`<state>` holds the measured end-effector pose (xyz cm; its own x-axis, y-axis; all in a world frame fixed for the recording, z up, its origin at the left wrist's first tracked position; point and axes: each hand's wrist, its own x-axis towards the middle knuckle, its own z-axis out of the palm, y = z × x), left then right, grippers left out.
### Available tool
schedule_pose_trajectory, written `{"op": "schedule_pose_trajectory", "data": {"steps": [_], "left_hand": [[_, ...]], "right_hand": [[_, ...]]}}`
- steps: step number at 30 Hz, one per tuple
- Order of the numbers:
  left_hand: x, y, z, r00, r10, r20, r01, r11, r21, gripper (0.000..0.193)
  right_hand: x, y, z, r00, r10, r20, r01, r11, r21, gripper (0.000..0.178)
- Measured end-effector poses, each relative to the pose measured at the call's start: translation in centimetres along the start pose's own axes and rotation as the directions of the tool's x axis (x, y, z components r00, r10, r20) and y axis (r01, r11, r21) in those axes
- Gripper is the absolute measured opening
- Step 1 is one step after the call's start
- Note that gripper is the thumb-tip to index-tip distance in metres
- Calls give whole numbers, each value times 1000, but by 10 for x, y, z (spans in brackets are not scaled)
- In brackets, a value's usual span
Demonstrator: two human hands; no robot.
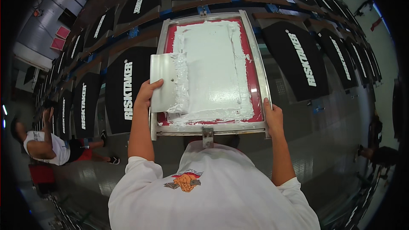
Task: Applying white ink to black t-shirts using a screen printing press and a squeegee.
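Note:
A screen printing frame (254, 55) with pale metal rails and a red-bordered mesh lies in front of me. Thick white ink (211, 66) coats most of the mesh. On its left side rests a wide metal squeegee (164, 72), its right edge caked with ink and its left edge over the frame's left rail. My left hand (147, 95) is closed at that rail, with the thumb on the squeegee; its other fingers are mostly hidden. My right hand (274, 117) is closed round the lower part of the right rail, thumb along the metal.
Black panels with white print, one at left (123, 89) and one at right (295, 59), lie on long rows of boards either side of and beyond the frame. A metal bracket (207, 138) juts from its near edge. Another person (47, 145) stands at far left.

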<state>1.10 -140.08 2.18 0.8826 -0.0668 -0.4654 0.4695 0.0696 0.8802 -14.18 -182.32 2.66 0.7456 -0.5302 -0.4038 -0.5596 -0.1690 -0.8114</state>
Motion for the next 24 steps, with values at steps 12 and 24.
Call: {"op": "schedule_pose_trajectory", "data": {"steps": [12, 24], "left_hand": [[-4, -7, 6, 996, -41, -74, 41, 999, -7, 47], [99, 125, 91, 926, 314, 209, -303, 291, 907, 46]], "right_hand": [[40, 2, 2, 995, -8, 100, 15, 998, -69, 59], [-60, -28, 20, 778, 83, 623, 134, 946, -294, 38]]}}
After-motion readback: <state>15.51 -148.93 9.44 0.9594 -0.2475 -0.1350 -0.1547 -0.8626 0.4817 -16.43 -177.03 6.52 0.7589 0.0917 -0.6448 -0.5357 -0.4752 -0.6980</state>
